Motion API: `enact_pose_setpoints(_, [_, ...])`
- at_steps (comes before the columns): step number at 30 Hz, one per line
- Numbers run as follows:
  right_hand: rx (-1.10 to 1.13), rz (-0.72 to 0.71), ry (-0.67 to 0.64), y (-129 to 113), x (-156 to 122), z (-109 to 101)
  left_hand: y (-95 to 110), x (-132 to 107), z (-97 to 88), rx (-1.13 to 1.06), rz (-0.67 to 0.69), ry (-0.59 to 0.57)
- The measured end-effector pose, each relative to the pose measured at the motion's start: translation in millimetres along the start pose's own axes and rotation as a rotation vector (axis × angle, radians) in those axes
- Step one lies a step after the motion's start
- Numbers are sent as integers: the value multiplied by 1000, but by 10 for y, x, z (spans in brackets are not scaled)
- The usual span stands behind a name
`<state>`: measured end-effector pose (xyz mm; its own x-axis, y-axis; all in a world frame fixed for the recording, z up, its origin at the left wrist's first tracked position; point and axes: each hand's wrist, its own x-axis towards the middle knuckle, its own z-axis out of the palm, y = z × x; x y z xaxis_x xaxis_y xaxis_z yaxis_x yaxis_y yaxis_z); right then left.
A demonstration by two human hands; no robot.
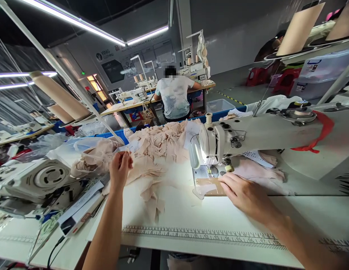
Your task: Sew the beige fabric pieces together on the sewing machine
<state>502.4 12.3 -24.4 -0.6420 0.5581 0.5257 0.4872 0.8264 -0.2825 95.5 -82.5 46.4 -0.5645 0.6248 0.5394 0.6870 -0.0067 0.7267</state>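
My left hand (121, 167) is raised at the left edge of a heap of pale pink fabric pieces (163, 140). Its fingers are closed in a pinch, and what they hold, if anything, is too small to name. Close to the presser foot area of a white sewing machine (216, 144) is my right hand (244, 189), thumb and fingers drawn together at the front of the bed; whatever is between them is hidden. A small pale fabric scrap (204, 190) lies on the bed's front left corner. More pink fabric (253, 170) lies behind the right hand, under the machine arm.
A printed ruler (202, 236) runs along the table's front edge. On the left stand another machine (36, 183), a white box (81, 217) and a plastic bag with fabric (92, 157). Large thread cones (300, 28) rise at right. A person (174, 93) sits ahead, facing away.
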Motion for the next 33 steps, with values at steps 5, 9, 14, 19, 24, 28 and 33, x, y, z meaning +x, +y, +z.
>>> enact_pose_setpoints(5, [104,-199,-116,-81,-64,-38,416,-619,137,106,-2,-738])
enact_pose_setpoints(9, [18,-252,-192,-144,-85,12,484,-827,566,221,25,-956])
enact_pose_setpoints(14, [-103,-295,-106,-261,-71,91,554,-546,757,312,74,-870])
enact_pose_setpoints(19, [-151,-273,-89,-330,-64,150,932,-736,1104,-54,20,-1051])
enact_pose_setpoints(24, [-154,-237,-136,-313,-69,148,896,-901,1571,-180,-60,-1068])
enact_pose_setpoints(28, [-157,-223,-214,-294,-58,126,716,-858,1671,-149,-61,-1056])
enact_pose_setpoints(33, [-126,-173,-264,-220,-58,71,715,-882,1641,-115,1,-1028])
